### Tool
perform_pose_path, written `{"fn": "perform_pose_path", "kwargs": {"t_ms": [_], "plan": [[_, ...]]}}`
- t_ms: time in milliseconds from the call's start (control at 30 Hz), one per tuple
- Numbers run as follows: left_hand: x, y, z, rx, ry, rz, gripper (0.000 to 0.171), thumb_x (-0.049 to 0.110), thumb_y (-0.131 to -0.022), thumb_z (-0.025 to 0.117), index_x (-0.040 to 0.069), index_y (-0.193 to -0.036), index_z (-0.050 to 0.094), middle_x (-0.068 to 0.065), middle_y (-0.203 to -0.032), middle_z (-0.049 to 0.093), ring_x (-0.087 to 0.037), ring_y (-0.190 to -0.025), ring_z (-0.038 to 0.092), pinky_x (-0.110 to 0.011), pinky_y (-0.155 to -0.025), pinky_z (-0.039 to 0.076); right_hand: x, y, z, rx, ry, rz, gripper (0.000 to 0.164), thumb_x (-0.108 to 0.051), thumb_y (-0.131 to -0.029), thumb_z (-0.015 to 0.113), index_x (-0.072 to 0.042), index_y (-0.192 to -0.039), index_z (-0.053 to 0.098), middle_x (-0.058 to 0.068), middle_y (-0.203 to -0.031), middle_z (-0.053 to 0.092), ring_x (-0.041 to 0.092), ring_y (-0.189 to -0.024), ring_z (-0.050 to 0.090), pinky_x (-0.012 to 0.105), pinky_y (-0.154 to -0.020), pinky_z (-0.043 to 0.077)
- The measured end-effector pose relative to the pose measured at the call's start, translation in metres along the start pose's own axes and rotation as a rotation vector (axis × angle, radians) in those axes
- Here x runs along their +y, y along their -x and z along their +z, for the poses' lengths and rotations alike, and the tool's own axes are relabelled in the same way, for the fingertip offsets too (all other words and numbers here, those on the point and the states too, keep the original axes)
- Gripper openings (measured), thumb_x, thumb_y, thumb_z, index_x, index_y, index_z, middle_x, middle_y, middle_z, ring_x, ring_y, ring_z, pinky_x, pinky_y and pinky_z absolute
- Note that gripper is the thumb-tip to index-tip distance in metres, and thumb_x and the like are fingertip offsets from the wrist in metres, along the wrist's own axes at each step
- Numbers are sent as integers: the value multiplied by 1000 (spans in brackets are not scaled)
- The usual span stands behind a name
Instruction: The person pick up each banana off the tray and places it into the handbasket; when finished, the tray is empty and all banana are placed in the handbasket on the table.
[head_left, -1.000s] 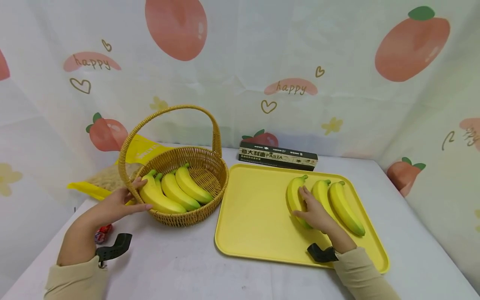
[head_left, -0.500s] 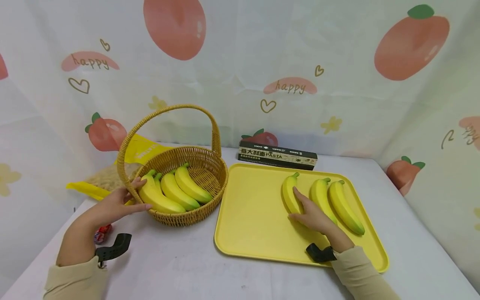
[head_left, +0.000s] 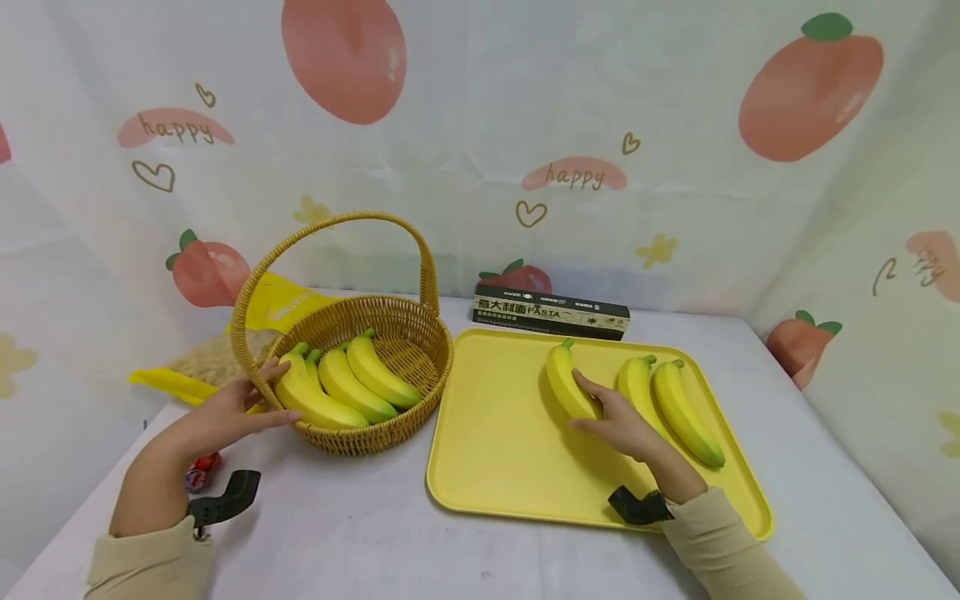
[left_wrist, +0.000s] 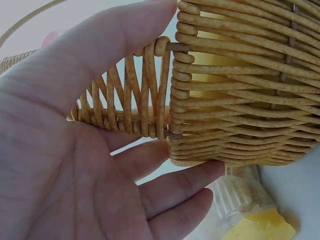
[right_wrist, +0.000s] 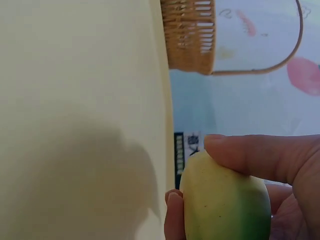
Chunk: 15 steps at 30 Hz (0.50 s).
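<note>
My right hand [head_left: 621, 423] grips a yellow banana [head_left: 564, 379] over the yellow tray [head_left: 491, 442]. In the right wrist view, the thumb and fingers wrap around the green-tipped end of that banana [right_wrist: 220, 200], and a shadow falls on the tray. Two more bananas lie side by side on the tray's right part, the nearer banana [head_left: 637, 390] partly behind my hand and the outer banana [head_left: 686, 412] fully visible. My left hand [head_left: 228, 414] holds the wicker basket [head_left: 360, 440] at its left rim, thumb and fingers around the handle's base [left_wrist: 135, 90]. Several bananas [head_left: 352, 385] rest inside the basket.
Behind the tray stands a dark pasta box [head_left: 551, 312]. A yellow-and-clear bag [head_left: 213, 358] lies behind the basket's left side. A small red wrapped item [head_left: 201, 472] sits beside my left forearm. The basket's tall handle [head_left: 330, 221] arches above its rim.
My right hand has moved left with the banana, widening the gap to the two other bananas on the tray. My left hand stays on the basket.
</note>
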<state>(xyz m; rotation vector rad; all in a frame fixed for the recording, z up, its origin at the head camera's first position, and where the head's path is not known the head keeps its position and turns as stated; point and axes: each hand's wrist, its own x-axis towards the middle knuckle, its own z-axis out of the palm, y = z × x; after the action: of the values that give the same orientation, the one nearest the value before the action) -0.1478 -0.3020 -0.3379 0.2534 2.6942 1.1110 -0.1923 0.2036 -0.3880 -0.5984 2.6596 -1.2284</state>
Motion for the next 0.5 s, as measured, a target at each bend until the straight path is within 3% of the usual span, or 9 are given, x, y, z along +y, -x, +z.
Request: {"fn": "perform_pose_path", "kwargs": {"t_ms": [333, 400, 500], "plan": [[-2, 0, 1, 3, 4, 7, 83, 31, -89, 63, 3, -149, 14, -32, -151, 11, -57, -131, 22, -68, -99, 29, -20, -4, -1, -57, -23, -58, 70, -6, -89, 60, -2, -147, 21, 17, -154, 19, 35, -140, 22, 50, -106, 33], [-2, 0, 1, 5, 0, 7, 83, 31, -88, 63, 3, -149, 14, -31, -151, 11, -57, -131, 22, -67, -99, 29, -24, -6, 0, -68, -17, -66, 70, -7, -89, 60, -2, -147, 22, 17, -154, 20, 35, -139, 25, 49, -105, 35], [-2, 0, 1, 7, -6, 6, 83, 32, -88, 63, 3, -149, 15, -31, -151, 11, -57, -130, 23, -67, -99, 30, -31, -8, 1, -85, -10, -71, 70, -8, -89, 61, -4, -147, 22, 17, -153, 22, 33, -129, 41, 38, -96, 43]]}}
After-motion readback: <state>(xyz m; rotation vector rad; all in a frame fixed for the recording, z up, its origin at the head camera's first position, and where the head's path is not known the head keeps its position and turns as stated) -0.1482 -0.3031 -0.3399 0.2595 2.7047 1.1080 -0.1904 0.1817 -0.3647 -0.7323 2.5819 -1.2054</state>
